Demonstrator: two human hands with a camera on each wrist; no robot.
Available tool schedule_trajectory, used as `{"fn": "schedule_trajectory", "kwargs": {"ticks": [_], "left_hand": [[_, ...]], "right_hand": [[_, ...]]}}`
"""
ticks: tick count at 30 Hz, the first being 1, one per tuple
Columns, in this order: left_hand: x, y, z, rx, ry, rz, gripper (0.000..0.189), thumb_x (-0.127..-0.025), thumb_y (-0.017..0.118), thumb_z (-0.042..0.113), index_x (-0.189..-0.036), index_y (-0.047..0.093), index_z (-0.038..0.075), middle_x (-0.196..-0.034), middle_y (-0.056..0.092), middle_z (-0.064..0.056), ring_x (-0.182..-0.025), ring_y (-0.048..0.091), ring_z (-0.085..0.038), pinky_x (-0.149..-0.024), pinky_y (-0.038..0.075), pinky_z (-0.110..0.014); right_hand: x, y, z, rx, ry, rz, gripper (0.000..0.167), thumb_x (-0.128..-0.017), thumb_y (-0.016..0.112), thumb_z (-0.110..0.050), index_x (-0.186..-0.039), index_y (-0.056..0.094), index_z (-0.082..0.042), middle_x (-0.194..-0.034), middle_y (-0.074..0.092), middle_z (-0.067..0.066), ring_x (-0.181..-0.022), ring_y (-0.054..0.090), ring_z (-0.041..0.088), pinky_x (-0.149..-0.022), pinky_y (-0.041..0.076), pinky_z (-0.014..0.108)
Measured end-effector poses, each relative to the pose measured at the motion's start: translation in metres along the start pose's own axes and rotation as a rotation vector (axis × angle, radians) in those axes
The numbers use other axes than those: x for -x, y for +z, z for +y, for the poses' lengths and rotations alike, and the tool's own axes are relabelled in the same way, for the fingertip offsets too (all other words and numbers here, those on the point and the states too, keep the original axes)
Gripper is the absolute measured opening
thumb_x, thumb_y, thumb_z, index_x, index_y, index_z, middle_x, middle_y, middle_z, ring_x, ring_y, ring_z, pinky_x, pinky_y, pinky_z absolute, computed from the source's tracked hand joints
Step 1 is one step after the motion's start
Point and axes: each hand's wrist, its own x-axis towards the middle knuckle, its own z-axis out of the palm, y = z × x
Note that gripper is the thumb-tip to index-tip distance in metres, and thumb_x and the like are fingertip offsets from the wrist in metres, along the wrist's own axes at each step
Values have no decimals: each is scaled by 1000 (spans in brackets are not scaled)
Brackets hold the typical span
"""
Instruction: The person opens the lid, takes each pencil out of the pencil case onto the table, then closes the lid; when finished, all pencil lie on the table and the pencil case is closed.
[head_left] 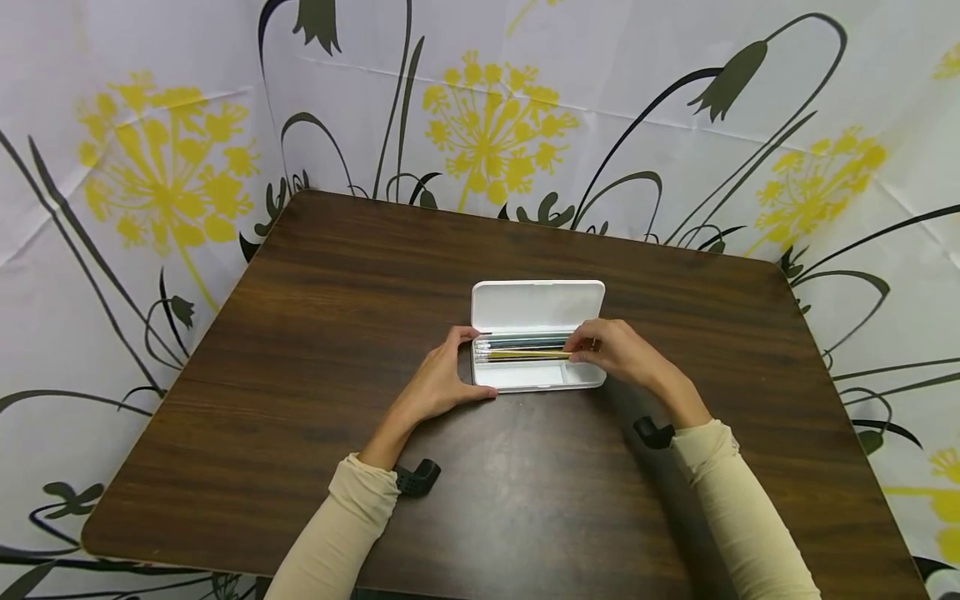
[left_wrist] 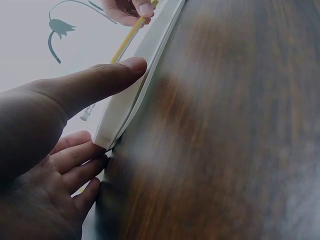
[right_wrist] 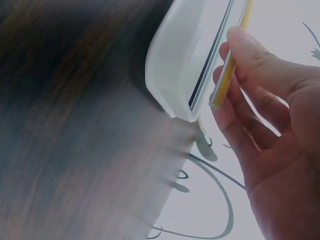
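Note:
A white pencil case (head_left: 525, 378) lies on the table with its lid (head_left: 537, 305) raised at the back. Inside it, several dark pencils (head_left: 521, 340) lie side by side with their eraser ends to the left. My left hand (head_left: 438, 382) holds the case's left end, thumb at the front edge and fingers around the far side. Between thumb and fingertips, my right hand (head_left: 626, 354) pinches a yellow pencil (right_wrist: 227, 77) near its right end. In the left wrist view this pencil slants above the case's front wall.
The brown wood-grain table (head_left: 337, 333) extends around the case on every side. Behind it hangs a white curtain (head_left: 615, 50) printed with yellow and dark flowers. Black straps (head_left: 418, 478) circle both wrists.

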Motion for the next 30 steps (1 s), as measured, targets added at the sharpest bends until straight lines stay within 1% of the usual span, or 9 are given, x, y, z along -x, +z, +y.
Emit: {"fn": "schedule_trajectory", "kwargs": {"ticks": [5, 7, 9, 12, 15, 18, 21, 24, 30], "left_hand": [[0, 1, -2, 6, -8, -5, 91, -67, 92, 36, -137, 39, 12, -140, 49, -8, -129, 46, -24, -104, 36, -44], [1, 1, -3, 5, -8, -3, 91, -67, 91, 36, -137, 39, 12, -140, 49, -8, -129, 46, -25, -104, 36, -44], [1, 0, -3, 1, -4, 3, 91, -67, 91, 37, -137, 39, 11, -140, 49, -8, -128, 46, -25, -104, 36, -44], [1, -1, -4, 0, 5, 8, 92, -67, 91, 37, -137, 38, 10, -140, 49, -9, -127, 47, -26, -102, 37, -45], [1, -3, -3, -2, 6, 6, 92, -67, 91, 37, -137, 38, 10, -141, 49, -10, -127, 47, -27, -102, 38, -46], [0, -4, -3, -3, 3, 5, 93, -68, 91, 36, -138, 38, 9, -141, 48, -10, -128, 47, -27, -102, 38, -47], [-1, -5, -3, -6, -1, 3, 93, -68, 91, 38, -138, 37, 10, -142, 48, -10, -129, 46, -27, -103, 37, -47], [-2, -3, -3, -3, -1, 0, 93, -68, 91, 38, -138, 37, 10, -142, 48, -10, -129, 46, -27, -103, 37, -47], [-3, 2, -1, 0, -5, -17, 93, -68, 91, 38, -138, 37, 11, -143, 47, -10, -129, 45, -27, -103, 37, -47]], "right_hand": [[14, -9, -1, 44, -54, 85, 13, -83, 78, -6, -94, 74, -11, -87, 68, -5, -77, 60, 9, -67, 51, 31], [27, -17, 2, 75, -63, 137, 15, -82, 79, -4, -95, 74, -10, -88, 68, -3, -76, 61, 9, -66, 52, 32], [46, -28, 7, 115, -47, 195, 17, -80, 79, -1, -95, 74, -8, -87, 69, -1, -74, 62, 10, -64, 52, 33], [79, -44, 14, 198, 28, 273, 18, -79, 80, 0, -95, 75, -8, -84, 67, -2, -71, 62, 10, -63, 52, 29], [111, -55, 20, 236, 153, 330, 19, -78, 81, -1, -95, 76, -9, -83, 66, -3, -69, 61, 11, -62, 50, 23], [132, -60, 23, 245, 250, 363, 18, -79, 81, -3, -96, 76, -9, -83, 67, -3, -70, 61, 13, -63, 48, 19], [139, -60, 26, 244, 288, 387, 18, -80, 81, -4, -96, 77, -9, -83, 68, -2, -70, 62, 15, -62, 47, 18], [140, -57, 31, 249, 310, 393, 17, -81, 80, -5, -96, 77, -9, -82, 68, -1, -70, 62, 17, -62, 47, 19], [142, -44, 46, 265, 381, 327, 12, -85, 78, -11, -96, 77, -7, -85, 71, 3, -73, 64, 20, -63, 50, 34]]}}
